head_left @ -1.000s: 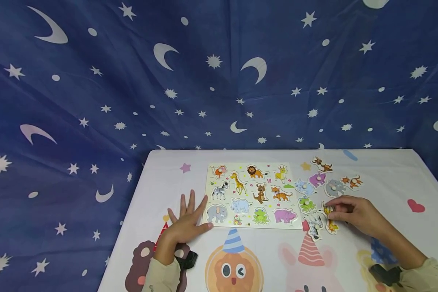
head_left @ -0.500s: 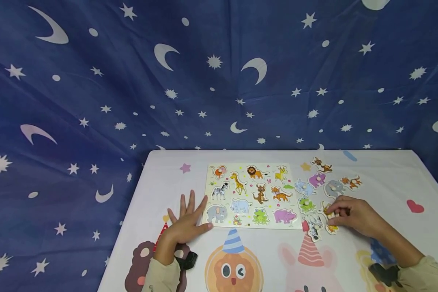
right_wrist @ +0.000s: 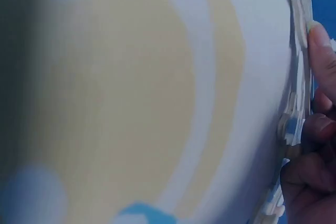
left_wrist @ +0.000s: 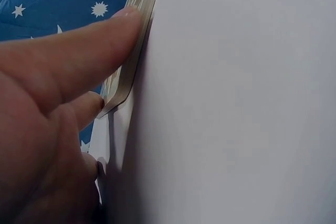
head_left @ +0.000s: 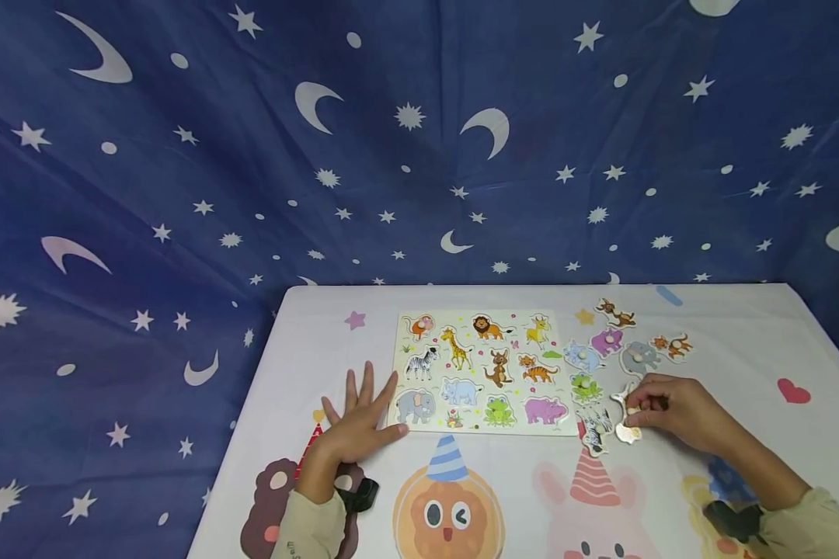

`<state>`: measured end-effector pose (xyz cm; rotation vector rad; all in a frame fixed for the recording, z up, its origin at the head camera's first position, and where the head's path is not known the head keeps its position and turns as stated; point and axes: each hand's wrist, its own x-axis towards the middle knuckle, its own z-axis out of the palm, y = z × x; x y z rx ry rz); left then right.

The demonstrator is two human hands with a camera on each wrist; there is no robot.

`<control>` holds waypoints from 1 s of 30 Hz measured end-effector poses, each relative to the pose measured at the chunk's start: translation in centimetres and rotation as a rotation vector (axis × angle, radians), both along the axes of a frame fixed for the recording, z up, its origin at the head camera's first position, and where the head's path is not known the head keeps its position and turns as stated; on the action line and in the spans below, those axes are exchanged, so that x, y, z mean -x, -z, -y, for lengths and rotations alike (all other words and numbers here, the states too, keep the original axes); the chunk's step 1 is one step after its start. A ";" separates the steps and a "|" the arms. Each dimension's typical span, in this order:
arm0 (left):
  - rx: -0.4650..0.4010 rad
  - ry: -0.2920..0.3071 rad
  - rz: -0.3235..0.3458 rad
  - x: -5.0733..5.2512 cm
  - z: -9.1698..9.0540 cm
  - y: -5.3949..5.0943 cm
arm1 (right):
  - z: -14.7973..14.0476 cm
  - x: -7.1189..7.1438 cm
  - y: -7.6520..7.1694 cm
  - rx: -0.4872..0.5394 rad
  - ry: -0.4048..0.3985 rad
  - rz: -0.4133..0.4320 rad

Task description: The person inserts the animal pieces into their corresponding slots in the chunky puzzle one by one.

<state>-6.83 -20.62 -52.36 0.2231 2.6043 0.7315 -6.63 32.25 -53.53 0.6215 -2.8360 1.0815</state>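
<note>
My left hand point(head_left: 356, 431) lies with spread fingers at the left edge of the animal puzzle board point(head_left: 471, 425). In the left wrist view, the thumb point(left_wrist: 118, 35) touches the board's side. My right hand point(head_left: 678, 411) pinches the giraffe puzzle piece point(head_left: 627, 429), which looks tilted, its face pale with glare. Just left of it lies the zebra piece point(head_left: 594, 428), and above that the frog piece point(head_left: 586, 387). The right wrist view has the fingers point(right_wrist: 321, 56) at its right edge, beside piece edges; the grip itself is partly hidden there.
More knobbed pieces lie right of the board: rhino point(head_left: 583, 357), hippo point(head_left: 607, 341), elephant point(head_left: 640, 357), tiger point(head_left: 672, 347) and kangaroo point(head_left: 615, 314). A printed white cloth point(head_left: 734, 326) covers the table. Behind hangs a blue star-patterned curtain point(head_left: 419, 194).
The giraffe piece has tipped in my right hand, and its yellow face has turned to glare. The zebra piece has shifted slightly left and up. My left hand has stayed put.
</note>
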 end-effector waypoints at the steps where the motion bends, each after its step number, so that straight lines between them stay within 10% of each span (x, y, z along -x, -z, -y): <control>1: -0.003 0.000 -0.001 0.0 0.0 0.0 | 0.1 -0.1 -0.1 -0.019 0.007 -0.008; 16: 0.003 0.011 0.001 -0.1 0.4 0.3 | 1.5 -1.0 -1.7 -0.134 0.320 0.056; 30: -0.012 0.018 0.010 0.0 0.3 0.1 | 1.5 -0.9 -1.7 -0.124 0.221 0.070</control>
